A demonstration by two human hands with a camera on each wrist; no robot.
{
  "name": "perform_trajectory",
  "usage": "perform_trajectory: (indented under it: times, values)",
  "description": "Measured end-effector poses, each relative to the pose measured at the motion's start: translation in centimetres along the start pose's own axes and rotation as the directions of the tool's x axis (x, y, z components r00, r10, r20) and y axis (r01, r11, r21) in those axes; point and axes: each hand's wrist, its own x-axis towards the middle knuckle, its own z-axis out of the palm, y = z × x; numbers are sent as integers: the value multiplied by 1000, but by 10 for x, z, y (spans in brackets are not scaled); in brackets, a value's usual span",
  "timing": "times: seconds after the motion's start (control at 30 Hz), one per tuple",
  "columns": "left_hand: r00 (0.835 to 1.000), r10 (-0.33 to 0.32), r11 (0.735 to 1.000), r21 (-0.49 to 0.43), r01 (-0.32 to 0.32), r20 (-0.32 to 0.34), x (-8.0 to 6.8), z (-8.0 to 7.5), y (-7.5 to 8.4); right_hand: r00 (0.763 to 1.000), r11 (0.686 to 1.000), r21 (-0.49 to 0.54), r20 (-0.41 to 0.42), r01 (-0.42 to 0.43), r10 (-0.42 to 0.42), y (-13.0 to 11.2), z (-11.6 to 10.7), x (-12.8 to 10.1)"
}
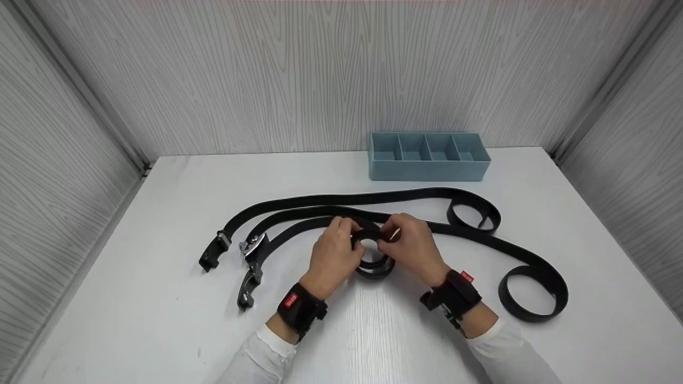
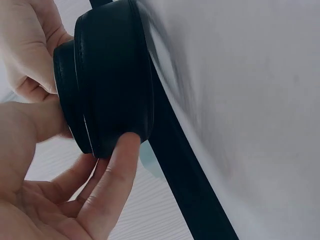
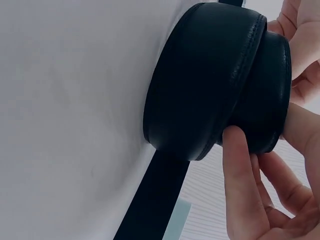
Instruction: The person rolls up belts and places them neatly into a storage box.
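Both hands hold the rolled end of a black leather belt at the middle of the table. My left hand pinches the left side of the roll, thumb inside and fingers outside. On the opposite side my right hand pinches it likewise. In both wrist views the belt roll stands on its edge, with an inner turn sticking out past the outer one. The belt's straight part runs back and left from the roll, partly hidden by the left hand.
Two more black belts, a rear one and a middle one, lie behind with loosely coiled right ends. Metal buckles lie at left. A blue-grey divided box stands at the back, before a wood-grain wall.
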Motion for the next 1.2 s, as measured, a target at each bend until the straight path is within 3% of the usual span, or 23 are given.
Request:
perform_trajectory:
  times: [0.33,0.53,0.67,0.83,1.0,1.2]
  values:
    - [994,100,994,43,-98,-52,-2,2,0,997,1000,24,80,7,-9,-2,-2,1]
    - [994,90,996,11,-89,-60,-1,3,1,999,1000,9,19,30,-30,-2,-1,-1]
    - [1000,-4,1000,-26,4,8,1,2,1,998,999,-19,-42,49,-50,-2,0,-1]
    - [985,-100,989,-92,114,144,2,2,0,997,998,-36,-64,45,-47,-1,-1,-1]
    - [975,-98,981,-146,128,201,3,1,-2,999,1000,-25,-29,16,-17,0,-1,-1]
    - [975,-66,987,-128,95,211,3,1,-1,999,999,-37,2,35,-35,0,-3,0]
